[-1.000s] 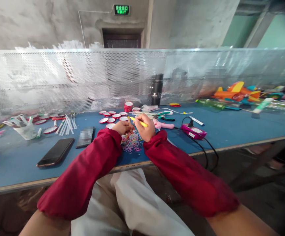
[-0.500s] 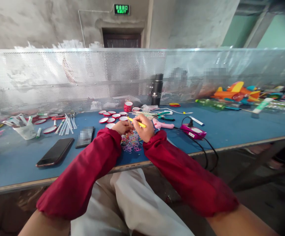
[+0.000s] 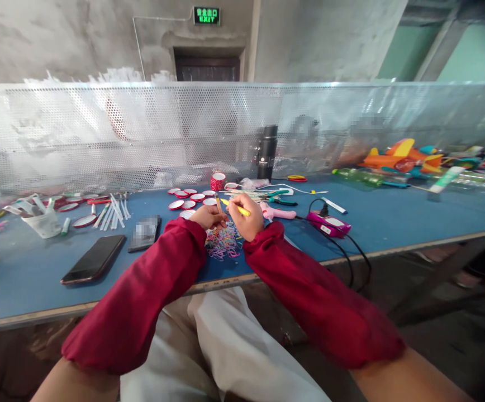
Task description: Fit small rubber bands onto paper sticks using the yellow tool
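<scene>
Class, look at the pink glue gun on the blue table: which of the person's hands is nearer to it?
Right. The right hand, holding a yellow marker, is just left of the pink glue gun; the left hand is farther off, beyond the right hand.

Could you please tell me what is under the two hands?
Just below the left hand and right hand, tangled colourful bands show on the blue table. Whatever the hands themselves cover cannot be seen.
</scene>
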`<state>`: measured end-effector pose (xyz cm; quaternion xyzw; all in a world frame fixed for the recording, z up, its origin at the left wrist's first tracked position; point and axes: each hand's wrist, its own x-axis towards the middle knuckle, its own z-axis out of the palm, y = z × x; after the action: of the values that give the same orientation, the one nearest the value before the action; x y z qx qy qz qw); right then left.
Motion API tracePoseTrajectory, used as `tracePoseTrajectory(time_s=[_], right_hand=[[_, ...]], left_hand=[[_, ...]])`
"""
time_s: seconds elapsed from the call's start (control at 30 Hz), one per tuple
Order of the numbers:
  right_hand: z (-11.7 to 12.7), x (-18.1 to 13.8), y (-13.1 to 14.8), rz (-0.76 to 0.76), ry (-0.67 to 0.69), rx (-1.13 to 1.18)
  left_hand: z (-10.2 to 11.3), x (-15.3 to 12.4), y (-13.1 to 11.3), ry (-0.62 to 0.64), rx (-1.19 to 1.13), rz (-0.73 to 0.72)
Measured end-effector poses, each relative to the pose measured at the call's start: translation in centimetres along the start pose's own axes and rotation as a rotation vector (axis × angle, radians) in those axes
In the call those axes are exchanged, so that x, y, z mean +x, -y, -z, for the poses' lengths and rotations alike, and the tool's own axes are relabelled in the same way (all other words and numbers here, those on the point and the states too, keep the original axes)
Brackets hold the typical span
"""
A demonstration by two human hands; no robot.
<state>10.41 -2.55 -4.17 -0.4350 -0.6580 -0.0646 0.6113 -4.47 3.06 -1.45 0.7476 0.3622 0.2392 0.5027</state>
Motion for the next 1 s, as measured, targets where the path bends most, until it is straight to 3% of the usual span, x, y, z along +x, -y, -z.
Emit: tracePoseTrajectory(time_s=[1.0], right_hand=[[-0.1, 0.03, -0.24, 0.016, -0.003, -0.012]], left_hand=[[0.03, 0.04, -0.03, -0.001, -0.023, -0.007]])
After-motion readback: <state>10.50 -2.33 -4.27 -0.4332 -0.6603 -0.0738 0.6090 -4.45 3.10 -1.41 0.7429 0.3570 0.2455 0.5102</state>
